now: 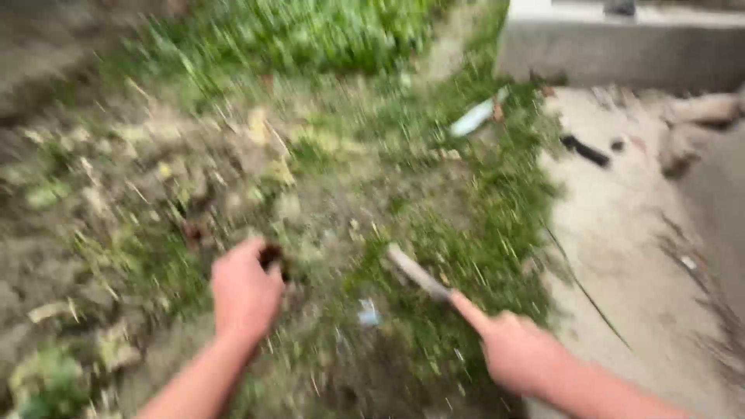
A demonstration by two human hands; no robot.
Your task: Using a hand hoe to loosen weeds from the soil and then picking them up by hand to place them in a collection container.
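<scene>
Blurred hands: left (244,291) pinches dark clump (272,254), right (516,353) grips pale blade (419,273)

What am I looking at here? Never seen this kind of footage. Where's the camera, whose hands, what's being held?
There is no machine here. One camera sits on a person's head and looks down, so the two bare arms coming in from the bottom are that person's own. The picture is blurred by motion.

The left hand is closed around something small and dark; the blur hides what it is. The right hand grips a pale stick-like tool, forefinger stretched along it, its tip pointing up and left into the ground.

Below is a patch of soil with weeds and grass. To the right runs a concrete surface, with a low concrete wall at the top.
</scene>
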